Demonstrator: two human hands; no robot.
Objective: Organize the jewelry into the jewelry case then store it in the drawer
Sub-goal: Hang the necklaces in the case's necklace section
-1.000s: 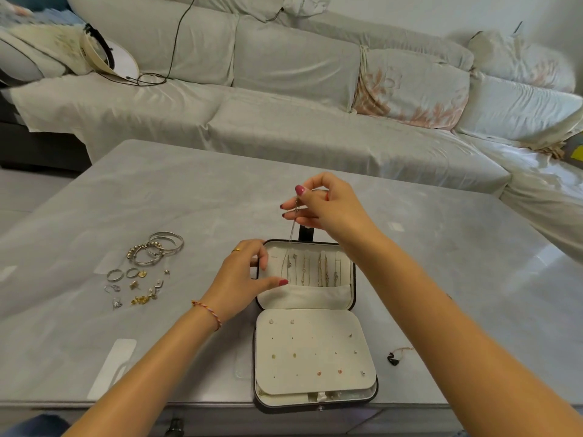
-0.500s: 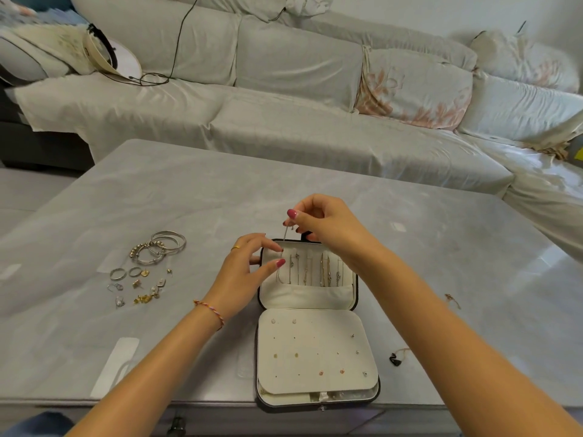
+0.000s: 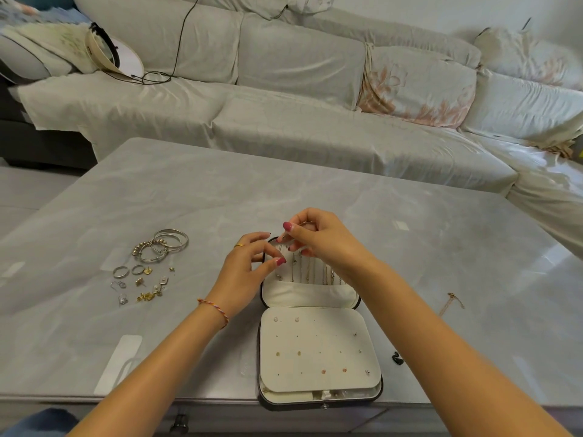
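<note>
My right hand pinches a thin chain over the case's far left corner; my left hand, fingers curled, holds nothing I can see. A slip could tangle it among the hung chains.

Both forearms reach up from lower frame, converging at centre. Left hand — fingers curled, thumb and forefinger nearly meeting, gold ring on finger, braided cord at wrist. Right hand just above and right — fingertips pinched together in fine grip, knuckles raised.
</note>
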